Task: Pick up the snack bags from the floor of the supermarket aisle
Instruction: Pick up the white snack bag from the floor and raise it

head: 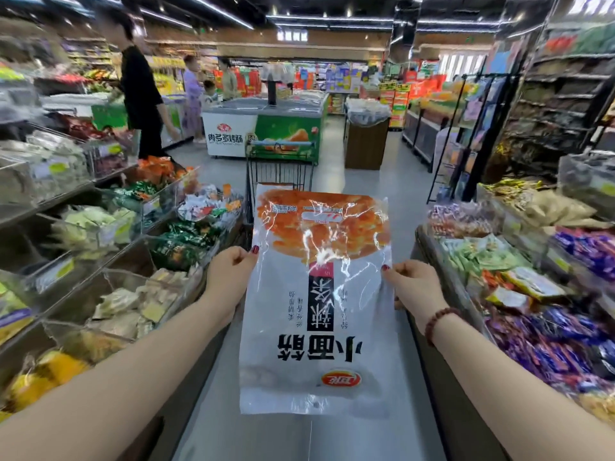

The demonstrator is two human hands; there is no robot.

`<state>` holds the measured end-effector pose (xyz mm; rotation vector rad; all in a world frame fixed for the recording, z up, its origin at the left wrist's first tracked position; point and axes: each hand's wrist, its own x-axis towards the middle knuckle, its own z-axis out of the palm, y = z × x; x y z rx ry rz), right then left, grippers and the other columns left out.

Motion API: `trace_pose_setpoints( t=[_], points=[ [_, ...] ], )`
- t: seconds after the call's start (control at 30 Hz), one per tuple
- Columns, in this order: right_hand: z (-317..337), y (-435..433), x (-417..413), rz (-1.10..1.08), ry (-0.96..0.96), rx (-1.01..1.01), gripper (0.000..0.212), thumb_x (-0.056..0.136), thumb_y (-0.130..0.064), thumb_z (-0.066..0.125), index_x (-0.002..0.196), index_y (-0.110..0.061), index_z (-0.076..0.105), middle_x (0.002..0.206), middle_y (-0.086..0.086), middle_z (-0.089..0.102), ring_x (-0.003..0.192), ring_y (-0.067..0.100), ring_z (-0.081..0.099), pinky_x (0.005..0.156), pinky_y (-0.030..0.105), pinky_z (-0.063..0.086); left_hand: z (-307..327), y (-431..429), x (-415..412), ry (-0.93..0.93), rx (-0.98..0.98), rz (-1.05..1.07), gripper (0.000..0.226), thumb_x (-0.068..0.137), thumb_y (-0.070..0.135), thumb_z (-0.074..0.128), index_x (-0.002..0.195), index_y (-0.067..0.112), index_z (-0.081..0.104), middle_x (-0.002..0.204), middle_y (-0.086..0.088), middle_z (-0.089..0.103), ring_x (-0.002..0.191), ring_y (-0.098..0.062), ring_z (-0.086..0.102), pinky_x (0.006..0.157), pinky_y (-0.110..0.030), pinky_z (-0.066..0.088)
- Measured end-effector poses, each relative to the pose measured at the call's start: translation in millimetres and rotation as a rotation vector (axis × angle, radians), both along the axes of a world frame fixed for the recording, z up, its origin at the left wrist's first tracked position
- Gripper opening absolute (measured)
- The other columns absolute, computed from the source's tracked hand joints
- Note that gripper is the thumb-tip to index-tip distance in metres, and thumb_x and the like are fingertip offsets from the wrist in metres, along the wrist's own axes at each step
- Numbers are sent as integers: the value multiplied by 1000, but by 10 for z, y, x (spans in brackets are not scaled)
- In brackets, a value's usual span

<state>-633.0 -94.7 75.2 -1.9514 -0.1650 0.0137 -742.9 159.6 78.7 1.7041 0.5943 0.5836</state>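
Supermarket aisle, grey floor (362,184), snack bins (116,227) both sides, shopping cart (279,168) ahead. Snack bag (316,294) held above floor, print upside down: "小面筋". Left hand (229,277) pinches left edge, right hand (416,284) pinches right edge.

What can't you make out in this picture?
Head view only.
Floor behind the bag: hidden by it.
Cart: lower part behind the bag.
Fingers of the left hand and right hand: behind the bag.
Far shelves: blurred.
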Motion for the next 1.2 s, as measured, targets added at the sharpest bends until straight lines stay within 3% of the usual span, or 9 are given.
trace_pose_setpoints(
  t=[0.2, 0.3, 0.4, 0.6, 0.7, 0.8, 0.9, 1.03, 1.2],
  points=[
    [-54, 643, 1305, 116, 13, 16, 19, 91, -19, 59, 76, -8, 53, 63, 7, 44, 50, 19, 45, 60, 34, 47, -53, 523, 1093, 35, 19, 102, 23, 95, 12, 52, 77, -2, 53, 77, -14, 48, 72, -19, 41, 60, -27, 29],
    [-49, 947, 1951, 144, 21, 13, 20, 90, -21, 60, 76, -8, 54, 62, 7, 47, 51, 20, 47, 64, 38, 49, -20, 795, 1641, 39, 14, 137, 27, 95, 14, 53, 83, -10, 56, 83, -11, 50, 76, -20, 42, 65, -30, 31],
    [-39, 1263, 2498, 170, 27, 21, 21, 90, -23, 60, 75, -9, 55, 62, 7, 46, 53, 21, 47, 65, 39, 51, 17, 1061, 2120, 46, 23, 166, 27, 95, 14, 53, 86, -11, 57, 81, -12, 47, 68, -19, 38, 59, -30, 28],
    [-141, 1920, 3306, 170, 41, 20, 31, 90, -17, 60, 65, -11, 44, 54, 2, 38, 48, 18, 41, 56, 32, 49, -81, 1692, 2881, 61, 8, 169, 27, 94, 15, 54, 83, -9, 56, 80, -21, 55, 73, -22, 49, 66, -33, 37],
    [-226, 2323, 3708, 150, 39, 21, 37, 90, -15, 60, 59, -14, 39, 51, 0, 35, 46, 17, 38, 53, 29, 44, -132, 2090, 3288, 70, -1, 156, 25, 94, 14, 53, 85, -8, 58, 77, -18, 56, 66, -23, 50, 62, -33, 38],
    [-275, 2730, 4071, 141, 52, 5, 37, 90, -17, 60, 60, -14, 39, 51, -1, 36, 44, 17, 39, 56, 31, 47, -188, 2510, 3693, 79, -18, 146, 22, 95, 12, 52, 89, -9, 58, 69, -7, 51, 55, -13, 40, 55, -29, 34],
    [-300, 3086, 4399, 126, 78, 12, 32, 90, -18, 60, 63, -13, 43, 52, 1, 39, 45, 18, 43, 61, 36, 50, -205, 2877, 4090, 106, 12, 156, 17, 96, 12, 50, 91, 0, 61, 71, 1, 49, 64, -12, 43, 59, -20, 35],
    [-341, 3454, 4847, 120, 92, -10, 29, 90, -19, 60, 66, -12, 46, 53, 2, 43, 45, 18, 46, 64, 38, 54, -266, 3256, 4584, 123, -17, 135, 17, 97, 14, 49, 90, 2, 58, 77, -12, 50, 61, -20, 41, 56, -28, 31],
    [-477, 3872, 5573, 156, 115, 3, 22, 90, -17, 60, 73, -8, 50, 57, 7, 45, 47, 21, 47, 63, 39, 53, -417, 3665, 5218, 170, -54, 132, 19, 95, 14, 50, 85, 0, 57, 77, -10, 56, 69, -22, 48, 63, -33, 36]
  ],
)
